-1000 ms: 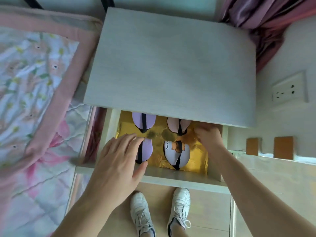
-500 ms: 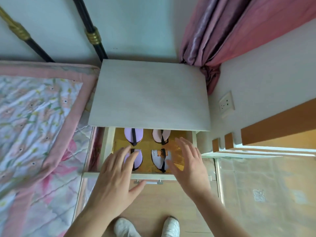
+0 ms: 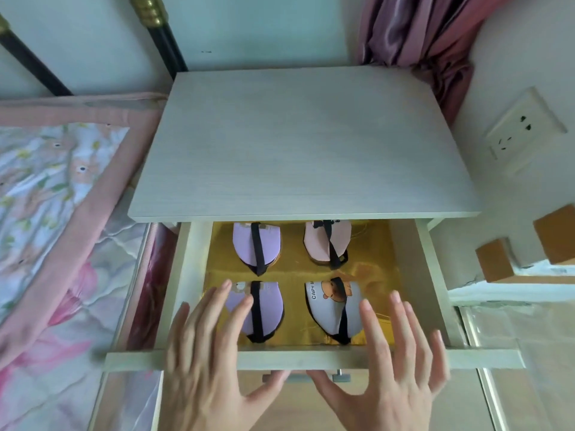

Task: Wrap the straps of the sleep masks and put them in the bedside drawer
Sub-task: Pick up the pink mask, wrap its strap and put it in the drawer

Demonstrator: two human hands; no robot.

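sleep masks (image 3: 257, 246) x4, folded, black straps | gold-foil-lined drawer (image 3: 326, 358) | hands (image 3: 209, 353) (image 3: 395, 362) splayed flat, empty

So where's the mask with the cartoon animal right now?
In the head view, the cartoon mask lies front right in the open drawer, beside a purple mask, just beyond the right hand.

Glossy gold foil liner (image 3: 298, 269) covers the pale matt wood-grain drawer (image 3: 326, 359), under smooth cloth sleep masks (image 3: 258, 244) with black elastic straps (image 3: 256, 306).
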